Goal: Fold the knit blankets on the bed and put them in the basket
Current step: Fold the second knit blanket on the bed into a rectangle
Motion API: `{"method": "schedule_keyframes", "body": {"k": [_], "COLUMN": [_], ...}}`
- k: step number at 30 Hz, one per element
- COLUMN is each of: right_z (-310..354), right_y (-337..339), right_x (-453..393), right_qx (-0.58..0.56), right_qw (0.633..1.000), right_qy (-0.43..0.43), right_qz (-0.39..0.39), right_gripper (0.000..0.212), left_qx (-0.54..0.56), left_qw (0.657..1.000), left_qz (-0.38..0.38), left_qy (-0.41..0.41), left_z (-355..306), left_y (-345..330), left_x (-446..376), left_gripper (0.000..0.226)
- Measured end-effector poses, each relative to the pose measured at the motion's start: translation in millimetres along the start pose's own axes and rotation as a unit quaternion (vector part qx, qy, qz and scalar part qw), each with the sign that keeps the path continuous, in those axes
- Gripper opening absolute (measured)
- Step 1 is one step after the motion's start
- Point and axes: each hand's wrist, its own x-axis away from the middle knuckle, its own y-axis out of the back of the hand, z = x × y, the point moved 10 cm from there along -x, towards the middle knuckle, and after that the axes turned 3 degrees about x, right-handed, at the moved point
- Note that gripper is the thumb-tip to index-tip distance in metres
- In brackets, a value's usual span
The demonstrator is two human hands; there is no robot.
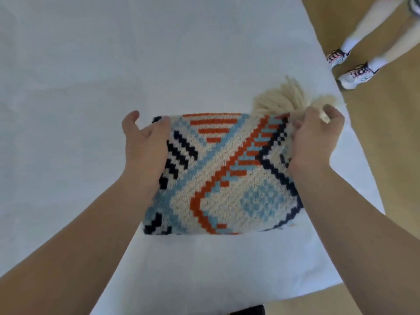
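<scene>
A folded knit blanket with orange, light-blue, navy and cream patterns lies on the white bed, near its right edge. Cream tassels stick out at the blanket's far right corner. My left hand grips the blanket's left side, thumb on top and fingers tucked under the edge. My right hand pinches the far right corner next to the tassels. No basket is in view.
The bed's right edge runs diagonally beside a tan floor. Another person's legs and sneakers stand on that floor at the upper right. A dark object peeks in at the bottom edge.
</scene>
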Motion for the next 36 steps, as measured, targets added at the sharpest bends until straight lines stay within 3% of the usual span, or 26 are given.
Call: {"method": "schedule_keyframes", "body": {"k": [2, 3, 5, 6, 7, 11, 14, 17, 19, 22, 28, 31, 33, 36], "right_z": [-2, -8, -32, -45, -55, -62, -45, -49, -65, -74, -62, -39, -16, 1], "right_y": [-27, -44, -71, -78, -81, -79, -78, -72, -65, -63, -64, -82, -93, -98], "right_x": [12, 25, 48, 49, 43, 13, 39, 66, 48, 14, 7, 0, 3, 5], "right_qx": [0.186, 0.310, 0.491, 0.536, 0.558, 0.579, 0.542, 0.522, 0.547, 0.568, 0.538, 0.523, 0.479, 0.464], "right_qw": [0.970, 0.916, 0.769, 0.725, 0.708, 0.710, 0.720, 0.683, 0.667, 0.668, 0.690, 0.676, 0.682, 0.686], "right_qy": [0.116, 0.203, 0.342, 0.360, 0.354, 0.325, 0.363, 0.445, 0.432, 0.392, 0.402, 0.437, 0.470, 0.487], "right_qz": [0.101, 0.156, 0.224, 0.240, 0.248, 0.237, 0.236, 0.251, 0.265, 0.277, 0.271, 0.280, 0.290, 0.278], "right_gripper": [0.053, 0.061, 0.073, 0.076, 0.078, 0.082, 0.076, 0.071, 0.076, 0.082, 0.082, 0.073, 0.054, 0.040], "left_qx": [-0.179, -0.303, -0.510, -0.566, -0.594, -0.617, -0.590, -0.579, -0.610, -0.633, -0.629, -0.627, -0.628, -0.656], "left_qw": [0.976, 0.926, 0.772, 0.721, 0.702, 0.694, 0.705, 0.687, 0.674, 0.674, 0.679, 0.692, 0.701, 0.684], "left_qz": [0.062, 0.091, 0.147, 0.166, 0.176, 0.145, 0.116, 0.147, 0.159, 0.165, 0.126, 0.094, 0.072, 0.077], "left_qy": [-0.110, -0.205, -0.350, -0.362, -0.351, -0.342, -0.376, -0.415, -0.385, -0.343, -0.356, -0.345, -0.330, -0.310], "left_z": [-5, -7, 18, 37, 53, 62, 43, 44, 59, 74, 64, 38, 13, 2], "left_y": [-26, -44, -77, -84, -84, -83, -93, -107, -103, -96, -96, -101, -98, -91], "left_x": [15, 28, 47, 46, 40, 28, 46, 60, 50, 38, 44, 38, 18, -14], "left_gripper": [0.074, 0.077, 0.076, 0.074, 0.073, 0.072, 0.071, 0.070, 0.070, 0.071, 0.075, 0.082, 0.084, 0.084]}}
